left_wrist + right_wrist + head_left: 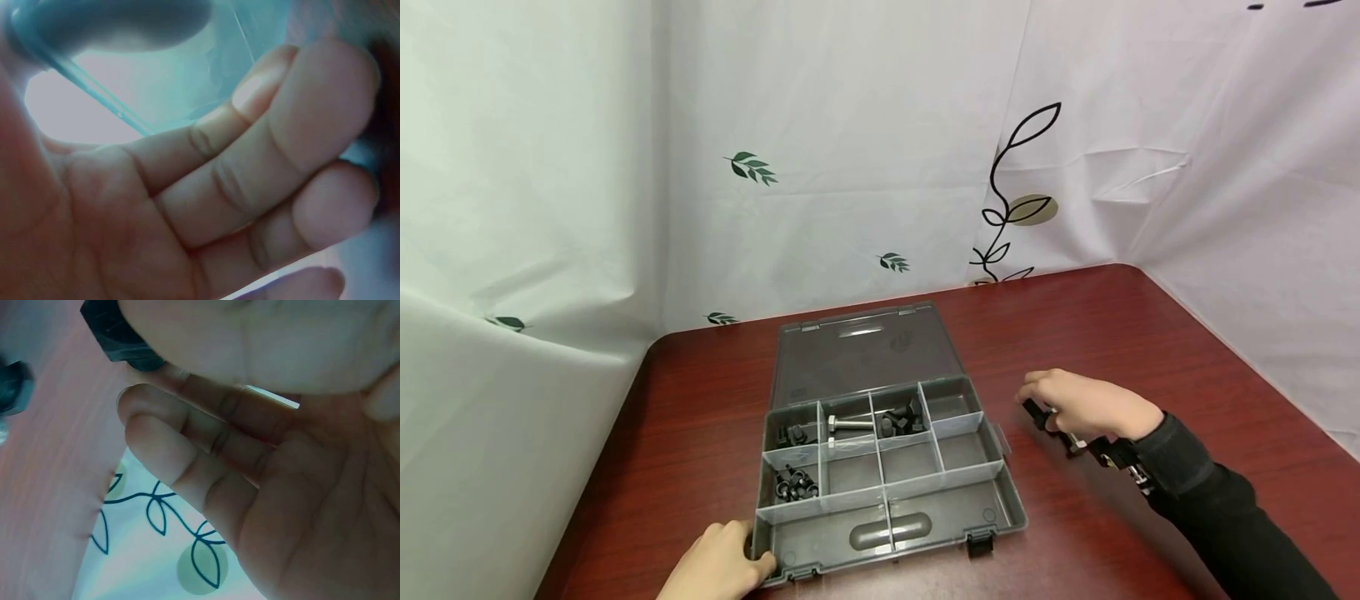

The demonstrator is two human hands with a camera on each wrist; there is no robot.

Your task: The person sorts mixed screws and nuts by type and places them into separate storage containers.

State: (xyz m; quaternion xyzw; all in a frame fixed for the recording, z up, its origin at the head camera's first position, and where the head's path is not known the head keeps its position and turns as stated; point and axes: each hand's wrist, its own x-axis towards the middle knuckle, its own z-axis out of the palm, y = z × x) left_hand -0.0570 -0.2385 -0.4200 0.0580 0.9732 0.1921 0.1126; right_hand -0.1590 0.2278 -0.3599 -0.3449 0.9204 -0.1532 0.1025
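Note:
A grey plastic compartment box [947,519] lies on the table with its lid [857,354] folded back. My left hand [718,565] grips its near left corner; the left wrist view shows the fingers [244,169] bent beside a blurred box wall. To the right of the box, my right hand [1086,404] hovers low over the table and pinches a black hex bolt [112,331] between thumb and fingers. Another black hex-headed bolt [14,387] lies close by on the table. The hand partly hides the hardware beneath it.
Several compartments hold hardware: black bolts [901,422], silver bolts [852,423], and black ring-ended pieces [795,485]. The dark red table [700,433] meets a white leaf-patterned cloth [850,167] at the back and sides. A black latch [980,543] juts from the box's front.

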